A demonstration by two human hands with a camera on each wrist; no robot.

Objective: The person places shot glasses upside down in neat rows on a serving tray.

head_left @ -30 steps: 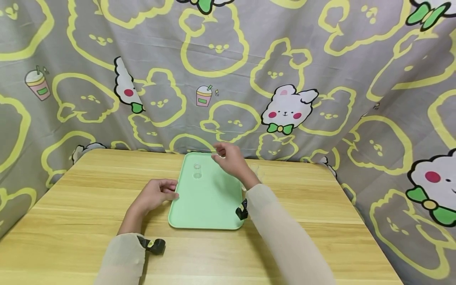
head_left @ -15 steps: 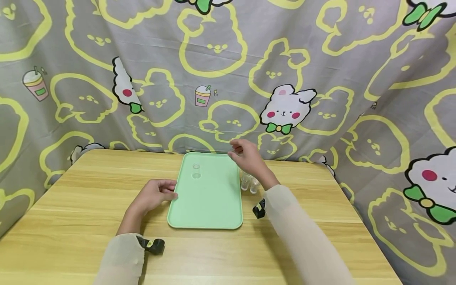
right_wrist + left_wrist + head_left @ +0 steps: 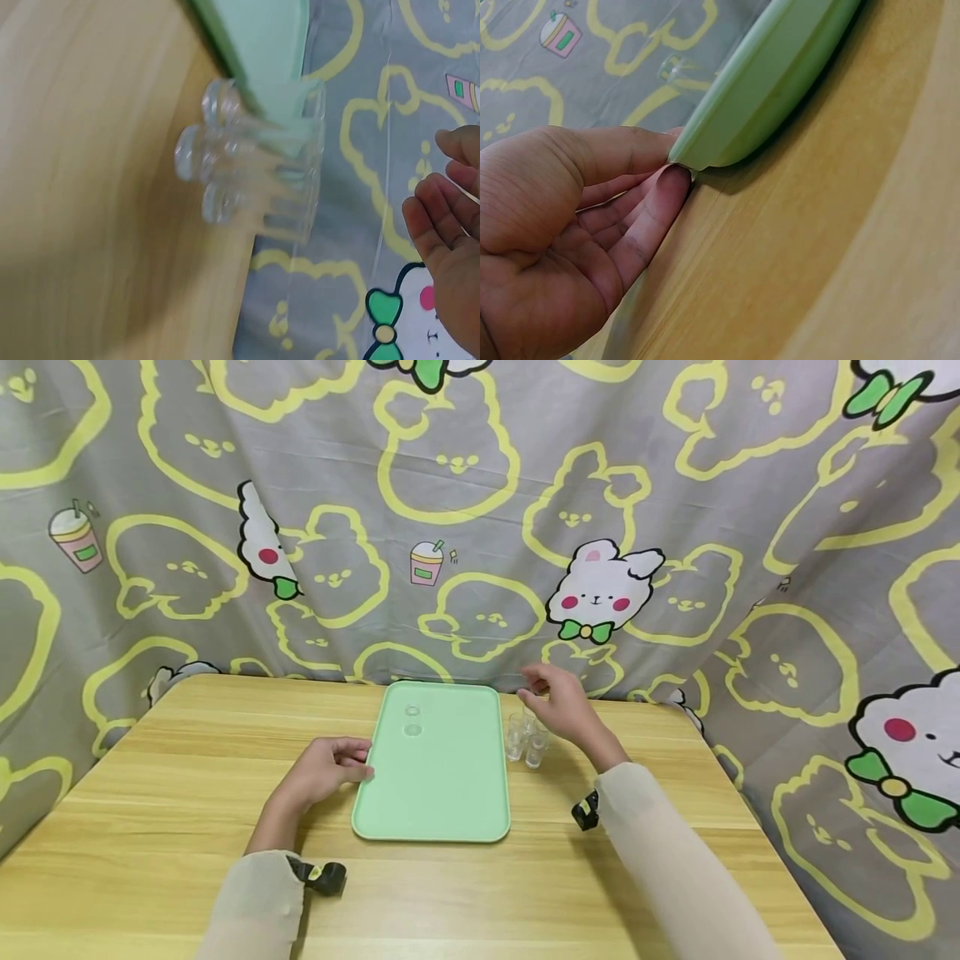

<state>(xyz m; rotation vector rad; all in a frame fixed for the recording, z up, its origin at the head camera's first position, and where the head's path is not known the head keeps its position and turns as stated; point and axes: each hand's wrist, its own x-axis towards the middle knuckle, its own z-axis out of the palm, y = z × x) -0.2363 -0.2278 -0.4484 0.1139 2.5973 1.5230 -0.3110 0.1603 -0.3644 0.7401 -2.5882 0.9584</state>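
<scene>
A pale green rectangular tray lies on the wooden table. My left hand pinches its left rim; in the left wrist view the thumb and fingers close on the tray's edge. One small clear glass stands on the tray near its far left corner. Several more clear shot glasses stand grouped just off the tray's right side. My right hand hovers above and behind that group, fingers loosely bent, holding nothing. In the right wrist view the hand is apart from the clustered glasses.
The wooden table reaches back to a grey curtain printed with yellow outlines and white bears. Black camera straps sit on both wrists, one at the left cuff.
My right hand has moved rightward from over the tray to above the group of glasses, which now shows more fully. The left hand stays at the tray's rim.
</scene>
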